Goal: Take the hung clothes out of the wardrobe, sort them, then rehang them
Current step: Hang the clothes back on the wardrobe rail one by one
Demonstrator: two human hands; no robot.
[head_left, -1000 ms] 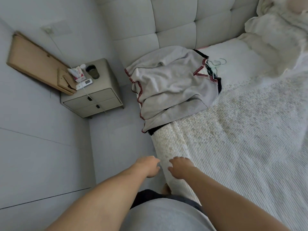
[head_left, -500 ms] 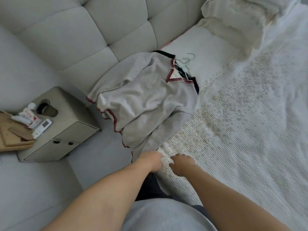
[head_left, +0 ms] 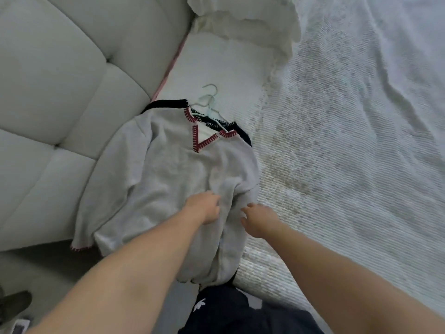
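Observation:
A grey V-neck sweater (head_left: pixel 173 179) with red stitched trim lies on the bed's left edge, its hem hanging over the side. Under it is a black garment (head_left: pixel 243 135), of which only the edges show. Pale hanger hooks (head_left: pixel 210 100) stick out above the neckline. My left hand (head_left: pixel 202 208) lies on the lower part of the sweater, fingers curled into a fold of the fabric. My right hand (head_left: pixel 261 219) hovers at the sweater's right edge with its fingers loosely spread, holding nothing.
The bed's white textured cover (head_left: pixel 337 165) fills the right side. A grey tufted headboard (head_left: pixel 60 92) stands at the left. A white rumpled blanket (head_left: pixel 248 18) lies at the top. Floor and a dark shoe (head_left: pixel 14 302) show at the lower left.
The view has swung right and closer, so the nightstand is out of frame. Both hands moved forward from the bed edge onto the grey sweater; the left one now curls into it.

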